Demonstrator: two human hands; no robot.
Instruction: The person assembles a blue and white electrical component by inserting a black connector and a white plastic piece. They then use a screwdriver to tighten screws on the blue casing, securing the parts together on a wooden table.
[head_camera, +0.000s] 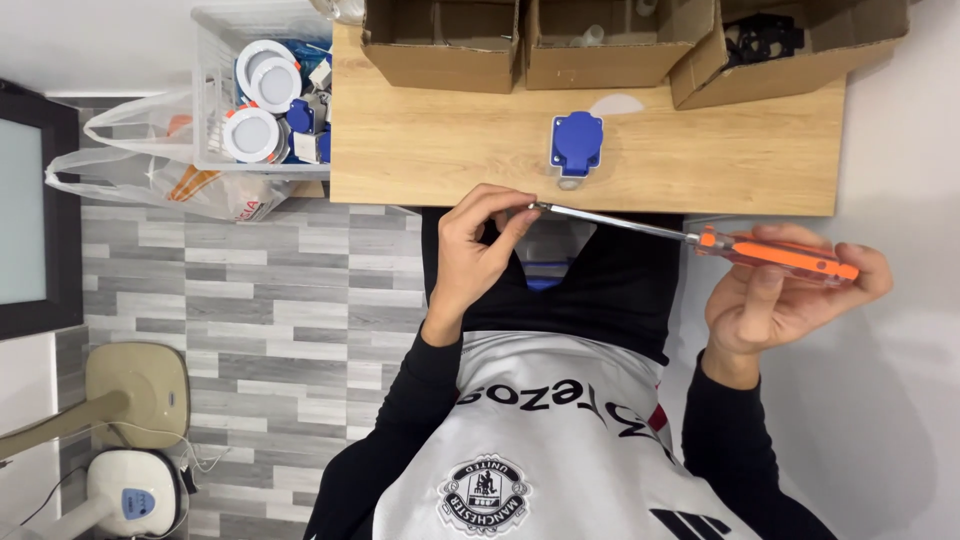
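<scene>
Orange plastic fills our right hand (775, 300): it is the handle of a long screwdriver (700, 240), wrapped by the fingers and lying almost level. Our left hand (475, 250) pinches the metal tip between thumb and forefinger, seemingly to steady the shaft or seat something small there; we cannot tell whether a screw sits under the fingertips. Both hands hover over our lap, just off the near edge of the wooden table (450, 150). A blue socket (576, 142) lies on that table, close to the tip and within easy reach. Three open cardboard boxes (440, 45) line the far edge, and a clear bin (215, 120) of round white lamps stands beside the table.
</scene>
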